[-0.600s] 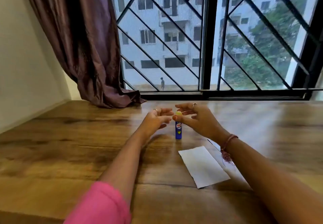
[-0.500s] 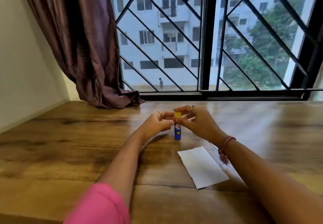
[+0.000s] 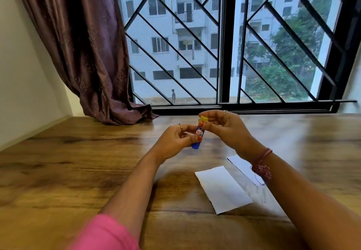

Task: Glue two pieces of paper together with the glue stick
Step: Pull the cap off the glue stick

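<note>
Wooden tabletop (image 3: 58,171) under a barred window. Above it, the glue stick (image 3: 198,134) is held nearly upright, top tipped slightly right. The left hand (image 3: 175,142) has its fingers closed around the blue barrel; the right hand (image 3: 224,128) pinches the yellow cap (image 3: 203,119), so pulling it off means pulling along that axis. Label reads "fevi"; the rest is hidden. Two papers (image 3: 222,189) lie nearer, under the right forearm.
</note>
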`<move>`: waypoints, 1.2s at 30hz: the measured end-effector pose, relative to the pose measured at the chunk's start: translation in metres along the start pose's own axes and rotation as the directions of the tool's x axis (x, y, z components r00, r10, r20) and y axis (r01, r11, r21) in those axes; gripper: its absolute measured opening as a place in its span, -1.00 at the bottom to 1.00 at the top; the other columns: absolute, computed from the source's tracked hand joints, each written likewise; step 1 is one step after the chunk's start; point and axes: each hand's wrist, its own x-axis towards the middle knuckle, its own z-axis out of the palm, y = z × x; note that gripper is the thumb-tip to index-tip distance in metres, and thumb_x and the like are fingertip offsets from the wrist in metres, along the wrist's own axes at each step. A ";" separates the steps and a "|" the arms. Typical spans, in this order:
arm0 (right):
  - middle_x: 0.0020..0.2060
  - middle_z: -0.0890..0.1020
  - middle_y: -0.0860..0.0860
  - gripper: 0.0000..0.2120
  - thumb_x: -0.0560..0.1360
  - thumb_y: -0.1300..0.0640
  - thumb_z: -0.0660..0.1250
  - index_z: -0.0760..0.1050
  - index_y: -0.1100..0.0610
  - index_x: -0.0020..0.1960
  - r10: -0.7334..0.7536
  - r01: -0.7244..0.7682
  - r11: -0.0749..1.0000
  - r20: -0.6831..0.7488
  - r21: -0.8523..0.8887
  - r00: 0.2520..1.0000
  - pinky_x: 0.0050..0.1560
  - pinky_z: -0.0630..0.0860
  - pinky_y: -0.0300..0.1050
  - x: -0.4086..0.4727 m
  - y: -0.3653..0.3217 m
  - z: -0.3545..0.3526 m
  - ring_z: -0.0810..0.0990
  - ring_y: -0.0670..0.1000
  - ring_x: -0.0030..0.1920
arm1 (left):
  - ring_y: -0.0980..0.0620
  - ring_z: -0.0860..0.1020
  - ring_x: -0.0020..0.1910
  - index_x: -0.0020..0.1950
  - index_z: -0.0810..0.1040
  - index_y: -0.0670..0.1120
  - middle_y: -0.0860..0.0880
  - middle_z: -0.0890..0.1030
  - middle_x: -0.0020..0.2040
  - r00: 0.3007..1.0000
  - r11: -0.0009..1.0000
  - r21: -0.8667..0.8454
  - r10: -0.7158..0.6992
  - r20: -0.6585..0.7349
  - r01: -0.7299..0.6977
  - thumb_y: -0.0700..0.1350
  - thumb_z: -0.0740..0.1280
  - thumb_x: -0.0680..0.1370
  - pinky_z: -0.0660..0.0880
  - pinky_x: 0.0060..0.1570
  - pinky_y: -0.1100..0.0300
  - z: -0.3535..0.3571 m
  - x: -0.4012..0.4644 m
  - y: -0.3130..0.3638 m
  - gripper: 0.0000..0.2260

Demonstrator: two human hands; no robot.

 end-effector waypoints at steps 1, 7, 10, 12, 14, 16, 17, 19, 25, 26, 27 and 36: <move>-0.08 0.67 0.10 -0.75 0.44 0.26 0.40 0.55 0.13 0.11 -0.005 0.005 1.000 0.003 -0.007 1.000 0.01 0.58 -0.26 0.000 -0.001 0.000 0.65 -0.07 -0.08 | 0.02 0.66 -0.06 0.09 0.58 -0.03 -0.18 0.67 -0.05 1.000 1.000 -0.018 0.002 0.008 -0.002 -0.17 0.39 0.50 0.55 -0.09 0.27 -0.001 0.000 0.002 -0.83; 0.02 0.70 0.00 -0.72 0.45 0.14 0.36 0.54 0.07 0.16 -0.040 0.046 0.966 -0.027 0.256 0.999 -0.02 0.53 -0.33 0.002 -0.018 -0.018 0.64 -0.09 0.08 | -0.03 0.63 0.07 0.20 0.54 -0.20 -0.10 0.64 0.07 0.983 0.997 -0.031 -0.066 0.174 0.072 -0.18 0.25 0.59 0.54 0.04 0.22 -0.007 -0.004 -0.003 -0.77; -0.02 0.71 -0.08 -0.71 0.45 0.09 0.37 0.55 0.04 0.17 0.017 0.041 0.936 -0.162 0.350 0.987 -0.09 0.53 -0.33 0.005 -0.021 -0.036 0.64 -0.13 0.06 | -0.03 0.63 0.04 0.16 0.54 -0.18 -0.14 0.64 0.05 0.996 0.997 -0.041 -0.066 0.058 0.069 -0.18 0.27 0.59 0.57 0.04 0.17 -0.008 -0.002 -0.008 -0.82; -0.08 0.72 -0.10 -0.73 0.46 0.14 0.39 0.56 0.08 0.16 0.065 0.006 0.946 -0.209 0.324 0.976 -0.14 0.54 -0.34 0.004 -0.014 -0.037 0.65 -0.15 -0.01 | 0.02 0.65 -0.03 0.12 0.54 -0.11 -0.14 0.65 -0.01 0.993 0.996 -0.079 -0.056 -0.104 0.048 -0.16 0.33 0.55 0.59 -0.04 0.20 -0.010 0.002 -0.012 -0.85; -0.11 0.72 -0.04 -0.72 0.45 0.19 0.40 0.56 0.15 0.16 0.106 -0.051 0.965 -0.205 0.256 0.973 -0.18 0.54 -0.35 0.003 -0.004 -0.031 0.67 -0.14 -0.08 | 0.12 0.66 -0.13 0.05 0.55 -0.07 -0.07 0.66 -0.08 0.970 0.997 -0.074 -0.043 -0.240 0.026 -0.14 0.41 0.49 0.57 -0.15 0.27 -0.012 0.006 -0.016 -0.84; -0.06 0.70 0.09 -0.72 0.43 0.24 0.43 0.56 0.17 0.14 0.114 -0.093 0.987 -0.157 0.134 0.981 -0.15 0.55 -0.35 0.000 0.005 -0.020 0.66 -0.08 -0.12 | 0.16 0.65 -0.19 -0.01 0.56 -0.05 0.01 0.66 -0.13 0.943 0.997 -0.078 -0.052 -0.329 0.028 -0.13 0.46 0.44 0.57 -0.21 0.29 -0.016 0.009 -0.020 -0.83; -0.04 0.68 0.13 -0.71 0.42 0.25 0.44 0.57 0.15 0.13 0.116 -0.109 0.992 -0.127 0.057 0.985 -0.12 0.56 -0.36 -0.001 0.010 -0.014 0.65 -0.07 -0.12 | 0.17 0.65 -0.20 -0.03 0.56 -0.04 0.04 0.66 -0.16 0.931 0.995 -0.095 -0.064 -0.359 0.032 -0.12 0.48 0.42 0.57 -0.22 0.28 -0.017 0.010 -0.021 -0.83; -0.04 0.68 0.13 -0.69 0.41 0.25 0.46 0.57 0.15 0.14 0.133 -0.139 0.985 -0.067 -0.104 0.989 -0.10 0.54 -0.40 -0.002 0.018 -0.002 0.63 -0.08 -0.14 | 0.17 0.65 -0.21 -0.05 0.57 -0.03 0.09 0.68 -0.23 0.916 0.991 -0.134 -0.078 -0.394 0.027 -0.12 0.49 0.41 0.57 -0.23 0.28 -0.019 0.012 -0.022 -0.83; -0.19 0.59 -0.07 -0.67 0.43 0.14 0.45 0.56 0.12 0.18 0.232 -0.170 0.871 0.079 -0.462 0.970 -0.24 0.40 -0.54 -0.011 0.032 0.013 0.53 -0.21 -0.25 | 0.19 0.65 -0.19 -0.05 0.58 -0.02 0.14 0.69 -0.25 0.911 0.982 -0.186 -0.092 -0.402 0.017 -0.14 0.46 0.45 0.56 -0.21 0.28 -0.019 0.014 -0.022 -0.87; -0.17 0.59 -0.06 -0.67 0.44 0.14 0.43 0.55 0.12 0.19 0.252 -0.175 0.853 0.096 -0.492 0.963 -0.21 0.42 -0.48 -0.013 0.033 0.014 0.52 -0.18 -0.23 | 0.19 0.64 -0.19 -0.05 0.58 -0.02 0.13 0.69 -0.26 0.911 0.980 -0.200 -0.099 -0.399 0.019 -0.15 0.45 0.46 0.57 -0.18 0.26 -0.019 0.014 -0.022 -0.89; -0.13 0.59 -0.04 -0.68 0.45 0.14 0.42 0.54 0.12 0.20 0.275 -0.179 0.834 0.112 -0.522 0.955 -0.15 0.46 -0.41 -0.014 0.033 0.016 0.53 -0.14 -0.19 | 0.19 0.64 -0.19 -0.06 0.58 -0.03 0.12 0.69 -0.25 0.912 0.976 -0.217 -0.106 -0.396 0.019 -0.16 0.43 0.47 0.57 -0.14 0.23 -0.019 0.014 -0.021 -0.90; 0.16 0.57 -0.02 -0.53 0.45 0.06 0.42 0.42 0.07 0.33 0.342 -0.173 0.764 0.164 -0.621 0.925 -0.20 0.35 -0.44 -0.015 0.025 0.011 0.48 -0.11 0.00 | 0.15 0.64 -0.11 0.08 0.56 -0.08 0.08 0.69 -0.14 0.941 0.913 -0.408 -0.118 -0.316 -0.023 -0.21 0.36 0.52 0.57 -0.15 0.26 -0.014 0.011 -0.007 -0.85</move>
